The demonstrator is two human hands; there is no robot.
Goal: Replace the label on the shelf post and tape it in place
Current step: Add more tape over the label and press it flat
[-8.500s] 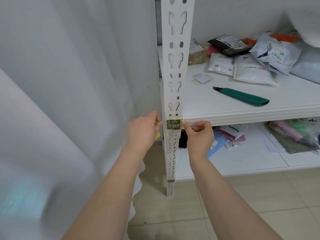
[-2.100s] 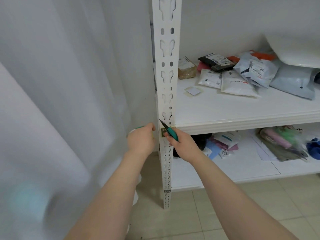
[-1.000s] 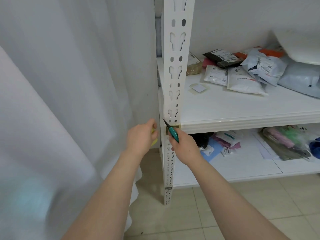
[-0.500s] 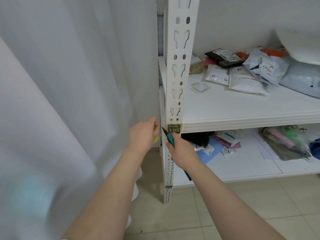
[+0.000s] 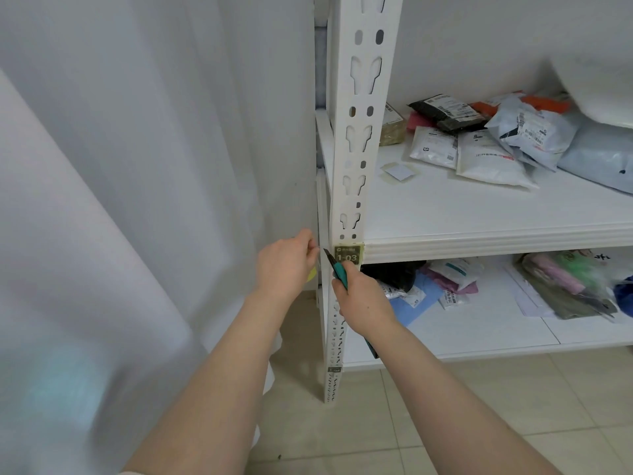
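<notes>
Head view, looking down along the white slotted shelf post (image 5: 356, 186).

Label (image 5: 347, 254): dark olive plate on the front face of the post, level with the front edge of the upper shelf (image 5: 496, 240). White figures read "1-03"; a smaller line of print above them is too small to read. Yellowish tape (image 5: 346, 242) shows as a thin border around the top and sides of the label. A second small dark tag (image 5: 334, 369) sits low on the post, text illegible.

Right hand (image 5: 364, 303): closed around the teal handle of a utility knife (image 5: 337, 270). Blade is extended, its tip at the left edge of the post, just beside the label's lower left corner. Contact between blade and tape cannot be confirmed.

Left hand (image 5: 284, 269): fingers pinched together just left of the post, at label height. Something thin appears to be held between thumb and forefinger; what it is cannot be told. A bit of yellow (image 5: 311, 274) shows below the hand.

Upper shelf: a loose white square of paper (image 5: 397, 172) on a tape-coloured backing, and a pile of mailer bags (image 5: 489, 142) with printed shipping labels and barcodes, unreadable. Lower shelf (image 5: 479, 334): more packets.
</notes>
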